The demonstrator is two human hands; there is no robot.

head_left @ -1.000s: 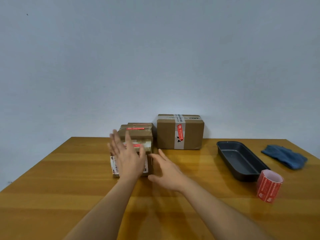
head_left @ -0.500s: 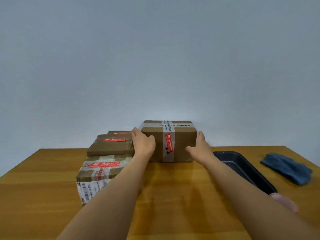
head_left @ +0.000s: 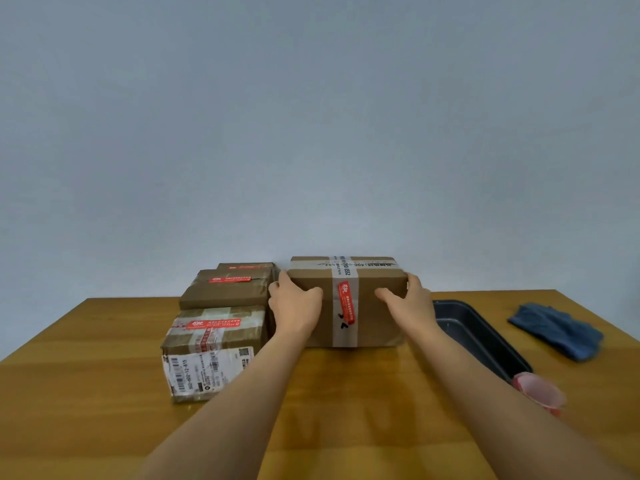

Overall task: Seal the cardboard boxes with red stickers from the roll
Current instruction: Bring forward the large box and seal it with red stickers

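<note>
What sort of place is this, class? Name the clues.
Probably a small parcel-packing station: taped cardboard boxes bearing red stickers, a sticker roll, all on a plain wooden table against a bare wall.

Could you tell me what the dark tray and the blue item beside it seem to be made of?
The dark tray: probably metal with a dark nonstick coating, given its thin rigid rim and dull sheen. The blue item: soft woven or knit cloth, since it lies crumpled in folds, matte.

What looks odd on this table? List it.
The red sticker on the big box sits on its front face, slanted across the tape, unlike the flat top stickers on the left boxes. Both hands grip it.
</note>
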